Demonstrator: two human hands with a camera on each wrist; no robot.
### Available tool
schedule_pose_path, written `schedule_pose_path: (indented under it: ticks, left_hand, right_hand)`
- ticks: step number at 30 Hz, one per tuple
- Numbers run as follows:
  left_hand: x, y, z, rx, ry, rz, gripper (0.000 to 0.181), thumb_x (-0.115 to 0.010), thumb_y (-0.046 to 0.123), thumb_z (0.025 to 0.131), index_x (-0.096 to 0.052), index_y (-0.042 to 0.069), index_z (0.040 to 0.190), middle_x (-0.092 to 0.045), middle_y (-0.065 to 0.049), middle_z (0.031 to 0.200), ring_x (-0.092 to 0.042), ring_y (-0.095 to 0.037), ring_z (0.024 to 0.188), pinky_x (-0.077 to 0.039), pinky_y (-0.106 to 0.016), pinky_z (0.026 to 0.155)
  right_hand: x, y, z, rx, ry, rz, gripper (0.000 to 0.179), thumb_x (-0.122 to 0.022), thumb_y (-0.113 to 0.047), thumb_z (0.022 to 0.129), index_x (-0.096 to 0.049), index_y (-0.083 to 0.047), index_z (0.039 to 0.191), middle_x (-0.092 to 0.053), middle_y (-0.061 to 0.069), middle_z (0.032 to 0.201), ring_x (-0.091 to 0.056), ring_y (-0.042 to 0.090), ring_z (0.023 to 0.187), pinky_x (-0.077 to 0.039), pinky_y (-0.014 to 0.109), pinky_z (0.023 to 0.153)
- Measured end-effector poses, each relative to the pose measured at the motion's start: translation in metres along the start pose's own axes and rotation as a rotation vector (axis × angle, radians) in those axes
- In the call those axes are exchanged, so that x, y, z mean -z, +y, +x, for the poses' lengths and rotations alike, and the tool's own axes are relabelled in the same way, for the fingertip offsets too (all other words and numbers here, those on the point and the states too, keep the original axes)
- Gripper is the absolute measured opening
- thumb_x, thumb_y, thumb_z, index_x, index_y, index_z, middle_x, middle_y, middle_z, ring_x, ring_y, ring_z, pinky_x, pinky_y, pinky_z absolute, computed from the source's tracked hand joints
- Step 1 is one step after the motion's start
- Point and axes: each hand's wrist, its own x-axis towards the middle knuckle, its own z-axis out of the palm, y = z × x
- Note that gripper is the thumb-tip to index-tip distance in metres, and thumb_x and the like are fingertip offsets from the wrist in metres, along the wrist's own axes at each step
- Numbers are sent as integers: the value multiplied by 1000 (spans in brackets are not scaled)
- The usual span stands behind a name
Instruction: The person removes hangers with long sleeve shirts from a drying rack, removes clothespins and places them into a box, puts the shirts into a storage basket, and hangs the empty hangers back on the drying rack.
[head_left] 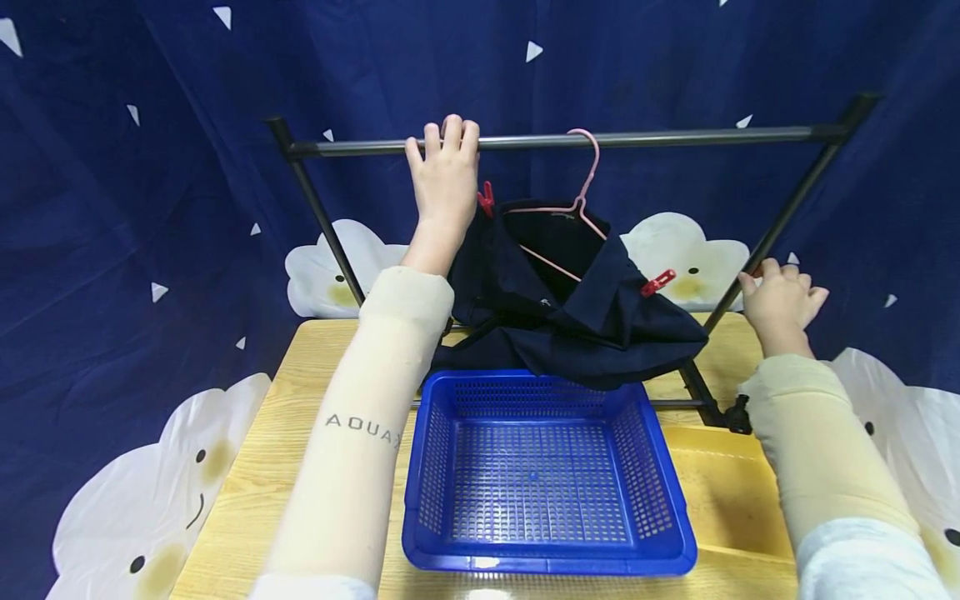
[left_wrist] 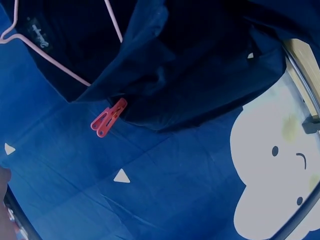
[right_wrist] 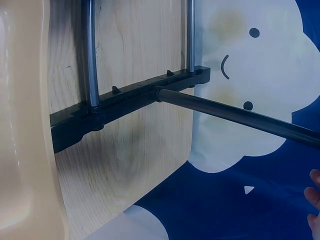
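Note:
My left hand point(head_left: 446, 179) grips the top bar of a black clothes rack point(head_left: 517, 143), its fingers hooked over the metal. To its right hangs a pink hanger point(head_left: 592, 171) inside a navy collared shirt point(head_left: 592, 321). One red clothespin point(head_left: 486, 198) is by the shirt's left shoulder, partly behind my left wrist; another red clothespin point(head_left: 657, 283) is on the right shoulder. My right hand point(head_left: 783, 304) is at the rack's right post, thumb against it and the other fingers loosely bent and spread. In the right wrist view, only some fingertips point(right_wrist: 313, 195) show, below the post.
A blue plastic basket point(head_left: 416, 500) stands on the wooden table point(head_left: 247, 508), in front of the shirt's lower part. A yellow tray point(head_left: 720, 487) lies right of it, near the rack's black foot point(head_left: 701, 396). A navy curtain point(head_left: 675, 67) with white clouds hangs behind.

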Motion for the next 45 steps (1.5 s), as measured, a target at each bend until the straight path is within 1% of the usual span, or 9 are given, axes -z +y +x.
schedule_pose_path:
  ticks: [4,9,13,17,22,27,31,38,45]
  left_hand:
    - [-1,3,0,-3,6,8,26,-40,25,97,-44,15,121,-42,-4,121,-35,-25,116,-23,-47,99]
    - [-1,5,1,-4,7,11,25,-38,25,98,-44,16,120,-43,-3,121,-35,-25,116,-23,-46,98]
    - [-1,7,1,-8,12,10,25,-38,24,97,-45,16,120,-43,-3,121,-35,-25,115,-23,-46,97]
    - [-1,10,1,-15,17,12,24,-39,23,97,-45,16,119,-43,-3,120,-35,-25,114,-24,-45,96]
    - [0,13,2,-14,-3,20,25,-37,23,98,-44,17,120,-42,-3,120,-34,-24,115,-24,-45,97]
    - [1,17,3,-7,-34,22,26,-36,23,98,-43,17,122,-41,-2,121,-33,-24,116,-22,-46,100]
    - [-1,21,3,-16,-28,27,26,-34,21,98,-43,17,122,-41,-2,121,-34,-24,116,-23,-46,98]
    - [-1,26,2,-20,-29,42,25,-32,19,98,-42,18,121,-41,-2,121,-33,-23,115,-24,-45,97]
    - [-1,32,2,-32,-29,64,30,-27,10,97,-41,18,123,-40,-1,122,-33,-22,114,-24,-44,96]
  right_hand:
    - [0,3,1,-5,9,9,54,-30,-42,97,-36,5,123,-29,37,127,-27,54,113,-14,63,91]
    - [1,6,2,0,13,16,55,-30,-42,97,-36,6,122,-31,37,125,-28,55,113,-14,64,90]
    - [2,8,4,0,9,22,55,-30,-43,96,-38,6,120,-32,37,121,-28,55,111,-14,65,89]
    - [3,10,5,-11,-7,28,56,-30,-44,96,-37,6,121,-31,38,122,-27,55,112,-12,65,91]
    - [3,11,6,-18,-8,32,59,-28,-46,96,-37,6,121,-31,39,121,-27,56,112,-12,65,91]
    - [4,14,8,-35,-27,25,62,-27,-47,96,-33,6,127,-31,39,123,-26,56,114,-11,65,93]
    - [6,16,10,-57,-41,28,60,-28,-44,96,-30,5,131,-30,38,124,-25,55,115,-8,65,95]
    - [9,19,9,-53,-36,43,55,-30,-42,97,-31,4,128,-31,39,121,-25,57,114,-7,66,95]
    - [8,23,8,-83,-44,59,57,-28,-41,97,-25,1,136,-30,40,123,-24,58,115,-5,66,96]
